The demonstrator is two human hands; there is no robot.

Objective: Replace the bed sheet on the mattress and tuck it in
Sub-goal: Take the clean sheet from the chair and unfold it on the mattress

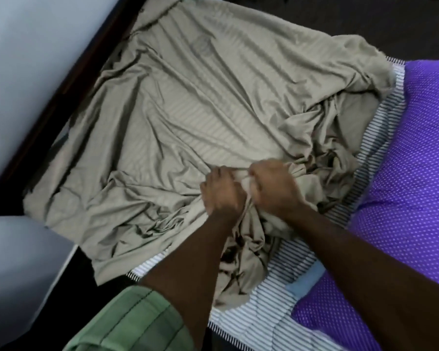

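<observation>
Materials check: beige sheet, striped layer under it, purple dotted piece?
Beige sheet: thin soft woven fabric, likely cotton or a blend; faint sheen, tone-on-tone stripes, fine creases where the left hand and right hand bunch it.
Striped layer: matte fabric, printed or woven stripes; fibre unclear.
Purple dotted piece: matte printed cloth, smooth over padding.

text: none readable | labels: none | faint round mark on sheet (200, 46): illegible
</observation>
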